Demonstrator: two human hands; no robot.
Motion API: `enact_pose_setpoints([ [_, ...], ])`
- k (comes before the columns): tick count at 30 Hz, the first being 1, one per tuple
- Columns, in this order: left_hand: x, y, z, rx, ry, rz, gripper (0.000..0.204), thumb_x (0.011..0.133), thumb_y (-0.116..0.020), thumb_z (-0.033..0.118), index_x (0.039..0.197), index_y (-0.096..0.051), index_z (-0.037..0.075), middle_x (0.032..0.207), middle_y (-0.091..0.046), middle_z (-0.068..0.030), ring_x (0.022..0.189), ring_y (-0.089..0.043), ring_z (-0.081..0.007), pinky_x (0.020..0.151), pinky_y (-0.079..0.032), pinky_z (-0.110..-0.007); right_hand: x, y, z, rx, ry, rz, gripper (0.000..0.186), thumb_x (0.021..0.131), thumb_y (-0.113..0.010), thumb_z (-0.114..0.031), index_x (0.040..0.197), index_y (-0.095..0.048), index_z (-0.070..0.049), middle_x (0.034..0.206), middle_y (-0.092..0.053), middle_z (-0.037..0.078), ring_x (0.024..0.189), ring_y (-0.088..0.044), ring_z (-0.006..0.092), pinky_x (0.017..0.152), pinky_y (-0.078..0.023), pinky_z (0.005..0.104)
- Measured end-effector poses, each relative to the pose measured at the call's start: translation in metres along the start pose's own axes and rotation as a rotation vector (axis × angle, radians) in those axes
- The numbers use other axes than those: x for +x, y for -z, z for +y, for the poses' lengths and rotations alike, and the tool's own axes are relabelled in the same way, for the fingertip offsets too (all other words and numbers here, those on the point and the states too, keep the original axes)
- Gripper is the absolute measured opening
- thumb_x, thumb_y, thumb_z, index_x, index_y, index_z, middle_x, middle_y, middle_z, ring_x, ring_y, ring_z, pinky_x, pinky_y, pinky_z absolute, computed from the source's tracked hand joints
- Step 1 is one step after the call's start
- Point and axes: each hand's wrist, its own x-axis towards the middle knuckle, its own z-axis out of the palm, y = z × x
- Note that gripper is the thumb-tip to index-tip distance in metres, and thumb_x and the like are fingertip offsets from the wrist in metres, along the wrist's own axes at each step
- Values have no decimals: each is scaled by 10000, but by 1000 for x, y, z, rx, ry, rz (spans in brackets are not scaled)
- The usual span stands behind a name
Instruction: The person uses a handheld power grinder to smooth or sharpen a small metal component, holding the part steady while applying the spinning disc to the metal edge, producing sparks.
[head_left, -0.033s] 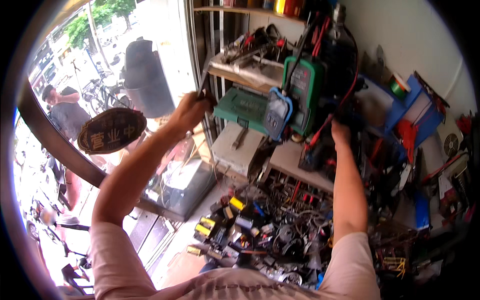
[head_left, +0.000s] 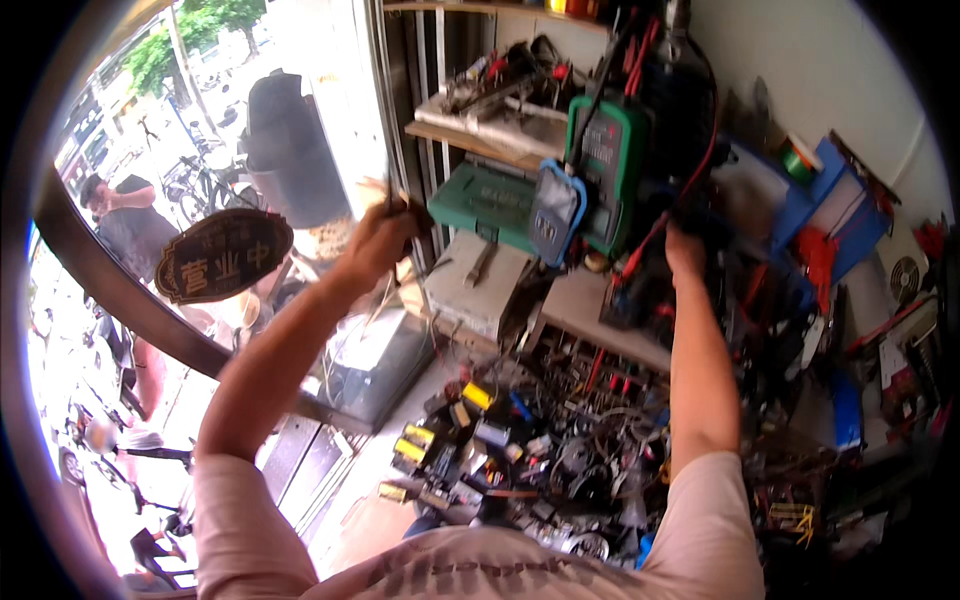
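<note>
Left hand (head_left: 385, 235) is closing around a thin dark tool (head_left: 392, 200) by the shelf upright while right hand (head_left: 684, 252) is reaching among red leads (head_left: 650, 245) under the green meter (head_left: 612, 160), grip unclear; nothing lifted clear, work barely starting.

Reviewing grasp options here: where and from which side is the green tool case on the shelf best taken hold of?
Probably by the front long edge of the green tool case, coming from the front: it lies flat and juts past the shelf, while a blue meter crowds its right end.
</note>
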Motion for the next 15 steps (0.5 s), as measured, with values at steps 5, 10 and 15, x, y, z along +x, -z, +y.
enact_pose_setpoints([
  [5, -156, -72, -128, -578, 477, 101, 244, 910, -461, 86, 950, -686, 1, 863, -666, -84, 634, -500, -125, 469, -351, -250, -180, -30, 17, 613, 406, 305, 270, 954, -763, -278, 1076, -668, -57, 967, -717, 127, 913, -684, 288, 865, -527, 424],
  [10, -205, -138, -193, -457, 732, 146, 252, 969, -487, 146, 962, -719, 46, 825, -672, -64, 632, -561, -147, 448, -339, -254, -453, -63, 61, 431, 677, -410, 238, 846, -822, -232, 937, -681, -64, 954, -686, 128, 942, -658, 358, 884, -506, 469],
  [15, -229, -167, -277, -674, 1137, 166, 107, 956, -661, 125, 880, -687, 55, 737, -621, -57, 491, -508, -163, 423, -384, -293, -536, -76, 132, 395, 393, -777, 297, 1004, -662, -168, 1261, -660, -19, 1141, -702, 213, 1025, -672, 425, 910, -526, 488],
])
